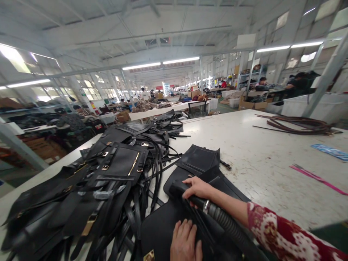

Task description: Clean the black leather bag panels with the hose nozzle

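Note:
My right hand (198,189) is wrapped round the black nozzle (176,187) of a ribbed hose (227,219), with a metal clamp (206,206) where hose and nozzle join. The nozzle head lies over a black leather bag (157,223) on the table. Palm down, my left hand (185,241) rests on the same bag, its fingers stretched out and holding nothing. A gold clasp (149,255) shows at the bag's near edge. Just beyond the nozzle is a black panel (199,157) with a stitched pocket. The hose and hand hide part of the bag.
A heap of black bags (108,170) with gold buckles and loose straps fills the table's left. At right lie brown straps (301,125), a blue packet (330,151) and a pink-handled tool (318,178). White bins (326,107) stand behind; people work farther off.

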### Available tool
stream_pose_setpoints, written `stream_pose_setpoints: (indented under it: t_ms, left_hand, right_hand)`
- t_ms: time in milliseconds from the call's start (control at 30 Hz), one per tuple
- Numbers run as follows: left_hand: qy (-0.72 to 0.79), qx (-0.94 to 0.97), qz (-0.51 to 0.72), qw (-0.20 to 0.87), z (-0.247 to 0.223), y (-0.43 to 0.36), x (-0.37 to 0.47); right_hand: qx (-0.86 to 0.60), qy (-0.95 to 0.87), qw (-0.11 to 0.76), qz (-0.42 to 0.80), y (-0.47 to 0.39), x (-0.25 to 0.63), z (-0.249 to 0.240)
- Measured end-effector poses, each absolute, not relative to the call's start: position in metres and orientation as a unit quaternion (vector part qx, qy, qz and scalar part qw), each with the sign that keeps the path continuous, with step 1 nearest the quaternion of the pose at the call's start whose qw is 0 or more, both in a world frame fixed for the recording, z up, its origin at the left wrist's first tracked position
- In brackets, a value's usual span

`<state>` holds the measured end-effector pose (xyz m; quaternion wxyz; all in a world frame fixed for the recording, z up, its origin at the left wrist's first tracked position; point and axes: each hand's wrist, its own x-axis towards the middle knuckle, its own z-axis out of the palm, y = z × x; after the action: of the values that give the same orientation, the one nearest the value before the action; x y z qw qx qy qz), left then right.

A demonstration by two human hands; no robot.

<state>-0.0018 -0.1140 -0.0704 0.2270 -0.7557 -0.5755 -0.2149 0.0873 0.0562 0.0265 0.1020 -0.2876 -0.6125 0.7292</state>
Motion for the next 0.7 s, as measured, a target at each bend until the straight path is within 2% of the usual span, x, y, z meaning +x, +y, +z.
stream_pose_setpoints:
  t_ms: [200, 300, 467, 600, 700]
  left_hand:
    - [-0.618, -0.760, -0.169, 0.113, -0.038, -0.118, 0.002]
    - [-0.609, -0.777, -0.144, 0.070, -0.033, -0.116, -0.002]
    - [-0.600, -0.784, -0.139, 0.080, -0.039, -0.112, -0.007]
    - [-0.574, -0.794, -0.163, 0.119, -0.048, -0.111, -0.013]
    - [-0.545, -0.795, -0.257, 0.070, -0.053, -0.110, -0.015]
  right_hand:
    - [-0.307, -0.615, 0.174, 0.705, 0.051, 0.140, 0.044]
    - [-0.321, -0.608, 0.141, 0.713, 0.028, 0.196, 0.049]
    - [-0.340, -0.530, 0.034, 0.776, -0.029, 0.272, 0.042]
    - [-0.350, -0.543, 0.065, 0.761, -0.051, 0.270, 0.031]
    - [-0.375, -0.575, 0.077, 0.723, -0.048, 0.244, 0.030]
